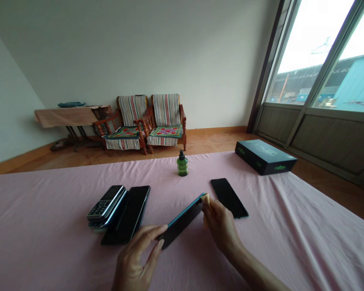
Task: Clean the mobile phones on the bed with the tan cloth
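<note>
A dark smartphone (183, 222) with a blue edge is held tilted above the pink cloth, its upper end toward the right. My left hand (138, 255) pinches its lower left end between thumb and fingers. At the upper right end, my right hand (221, 222) is closed on a small yellowish cloth (205, 199) pressed around the phone's corner. Just right of that hand, another black smartphone (229, 197) lies flat. Left of my left hand are a black phone (129, 214) and a stack topped by a keypad phone (106, 201).
A green bottle (182, 165) with a black cap stands upright farther back on the pink sheet (48, 210). A black box (265, 155) lies at the far right edge. Beyond are two wooden chairs (166, 115), a covered side table (66, 117) and windows (315, 48).
</note>
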Action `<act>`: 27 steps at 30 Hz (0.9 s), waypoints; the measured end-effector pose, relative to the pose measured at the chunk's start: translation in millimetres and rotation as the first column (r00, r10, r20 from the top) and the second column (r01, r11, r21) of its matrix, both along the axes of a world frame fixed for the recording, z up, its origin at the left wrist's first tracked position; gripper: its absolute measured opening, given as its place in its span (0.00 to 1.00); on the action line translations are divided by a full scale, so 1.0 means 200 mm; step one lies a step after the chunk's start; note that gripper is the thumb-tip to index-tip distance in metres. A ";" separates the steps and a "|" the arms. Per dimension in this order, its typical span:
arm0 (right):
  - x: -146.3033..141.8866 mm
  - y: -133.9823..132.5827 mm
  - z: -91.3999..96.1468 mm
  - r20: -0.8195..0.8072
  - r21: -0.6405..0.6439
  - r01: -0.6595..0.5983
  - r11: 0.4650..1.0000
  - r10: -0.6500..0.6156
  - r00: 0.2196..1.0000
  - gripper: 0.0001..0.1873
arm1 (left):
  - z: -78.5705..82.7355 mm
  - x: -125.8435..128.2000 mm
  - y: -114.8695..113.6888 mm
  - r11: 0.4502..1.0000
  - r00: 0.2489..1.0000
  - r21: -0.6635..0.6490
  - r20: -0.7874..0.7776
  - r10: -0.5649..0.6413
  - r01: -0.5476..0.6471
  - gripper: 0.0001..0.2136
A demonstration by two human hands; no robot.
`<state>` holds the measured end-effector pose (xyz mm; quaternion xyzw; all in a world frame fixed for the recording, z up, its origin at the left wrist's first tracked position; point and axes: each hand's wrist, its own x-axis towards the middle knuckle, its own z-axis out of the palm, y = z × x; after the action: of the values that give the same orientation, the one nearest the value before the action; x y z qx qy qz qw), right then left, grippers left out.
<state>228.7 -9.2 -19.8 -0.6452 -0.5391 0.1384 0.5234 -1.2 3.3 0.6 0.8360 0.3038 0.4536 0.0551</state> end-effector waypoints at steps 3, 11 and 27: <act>-0.04 0.00 -0.02 0.023 0.023 -0.005 1.000 0.005 1.000 0.17 | -0.01 0.00 -0.01 0.999 0.998 0.018 -0.038 -0.040 0.040 0.12; -0.14 -0.04 0.03 0.123 0.118 -0.141 0.983 0.126 0.984 0.13 | 0.00 -0.01 -0.01 1.000 0.999 0.001 -0.032 -0.015 0.015 0.11; -0.10 -0.03 0.02 -0.094 0.055 -0.121 0.991 0.126 0.988 0.13 | -0.01 -0.04 0.00 0.996 0.997 -0.066 -0.047 -0.065 0.062 0.12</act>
<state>208.3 -14.5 -15.7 -0.5901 -0.5552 0.1885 0.5549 -8.9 3.1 -2.1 0.8540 0.2928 0.4207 0.0888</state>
